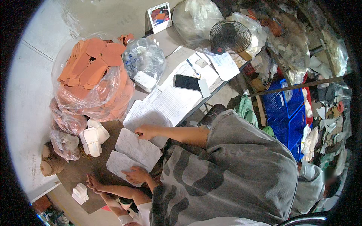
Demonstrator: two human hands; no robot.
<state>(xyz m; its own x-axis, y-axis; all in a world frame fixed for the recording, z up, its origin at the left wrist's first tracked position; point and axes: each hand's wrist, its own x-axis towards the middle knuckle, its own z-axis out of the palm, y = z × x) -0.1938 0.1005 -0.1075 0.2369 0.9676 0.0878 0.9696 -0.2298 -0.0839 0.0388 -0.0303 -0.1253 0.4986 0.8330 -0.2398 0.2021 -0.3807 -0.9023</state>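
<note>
My right hand (146,132), its fingers curled together, is at the upper edge of a creased white paper sheet (136,147) with faint writing. Lower down, my left hand (136,175) lies on a second paper sheet (120,165), fingers spread and partly flat. Both sheets overlap at the edge of the brown table. My right forearm comes out of a loose grey sleeve; most of my left forearm is hidden by the grey shirt. Beside my right hand, more papers (163,106) with a printed grid cover the desk.
A co-worker's clasped hands (95,184) rest at the brown table (98,165). White moulded pieces (91,141) stand near a large clear bag of orange cut-outs (96,75). A phone (186,82), fan (230,37) and desk calendar (160,18) are farther off. Blue crates (281,113) stand right.
</note>
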